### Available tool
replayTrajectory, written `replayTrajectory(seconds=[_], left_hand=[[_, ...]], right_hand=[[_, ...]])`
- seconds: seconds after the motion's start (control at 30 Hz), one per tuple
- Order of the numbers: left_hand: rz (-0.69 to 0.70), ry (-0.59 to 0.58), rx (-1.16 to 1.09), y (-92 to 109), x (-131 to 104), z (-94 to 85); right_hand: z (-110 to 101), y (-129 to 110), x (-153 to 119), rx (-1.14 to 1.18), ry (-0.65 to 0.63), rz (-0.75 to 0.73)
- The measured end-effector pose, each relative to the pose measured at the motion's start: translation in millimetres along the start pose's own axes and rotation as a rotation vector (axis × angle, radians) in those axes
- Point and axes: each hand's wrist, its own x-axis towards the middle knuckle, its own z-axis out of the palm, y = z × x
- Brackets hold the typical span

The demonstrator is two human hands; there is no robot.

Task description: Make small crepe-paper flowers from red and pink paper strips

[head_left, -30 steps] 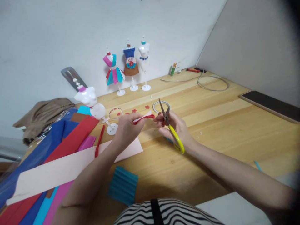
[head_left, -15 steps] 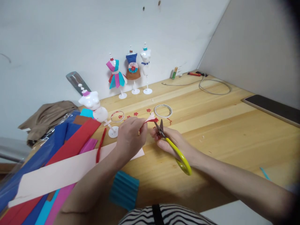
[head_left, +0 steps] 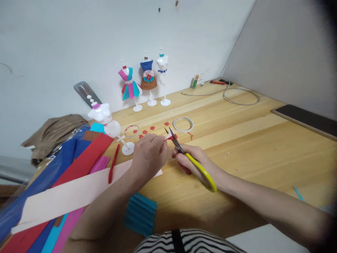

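My left hand (head_left: 149,153) is closed, pinching a small folded piece of red and pale pink crepe paper (head_left: 168,137) that pokes out past the fingertips. My right hand (head_left: 196,158) grips scissors (head_left: 201,170) with yellow handles. Their parted blades lie across the tip of the paper. Most of the folded piece is hidden inside my left fist. Beneath my left forearm lies a long pale pink strip (head_left: 60,202), with a narrow red strip (head_left: 113,163) across it. A pleated teal piece (head_left: 140,214) rests nearer to me.
White mini mannequins, one bare (head_left: 101,114) and one in a pink-and-teal dress (head_left: 130,88), stand toward the wall. Several red paper flowers (head_left: 152,128) lie near a white tape roll (head_left: 183,118). Coloured sheets (head_left: 86,158) pile at left; a phone (head_left: 305,119) is at right.
The scissors have moved slightly up and left, so their blades now cross the paper's tip. Less of the paper shows beyond my left fingers.
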Motion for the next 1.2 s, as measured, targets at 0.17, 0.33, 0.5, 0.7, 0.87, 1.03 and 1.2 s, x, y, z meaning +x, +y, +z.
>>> replayTrajectory(seconds=[0.17, 0.33, 0.5, 0.7, 0.87, 1.03, 1.2], left_hand=[[-0.016, -0.014, -0.018, -1, -1, 1.7], [-0.038, -0.028, -0.025, -1, -2, 1.9], [-0.022, -0.036, -0.031, -1, -1, 1.2], [-0.039, -0.074, -0.052, -2, 0, 0.0], [-0.036, -0.070, -0.051, -3, 0, 0.7], [-0.052, -0.065, -0.044, -3, 2, -0.3], [-0.205, -0.110, -0.210, -5, 7, -3.8]], right_hand=[[3, 2, -1, -0.012, 0.020, 0.031], [4, 3, -1, -0.016, 0.028, 0.042], [5, 2, -2, -0.039, 0.033, 0.052], [5, 12, 2, -0.050, 0.035, 0.030], [7, 6, 0, -0.029, 0.041, 0.113], [9, -1, -4, 0.044, 0.092, 0.137], [13, 6, -5, 0.282, 0.076, 0.199]])
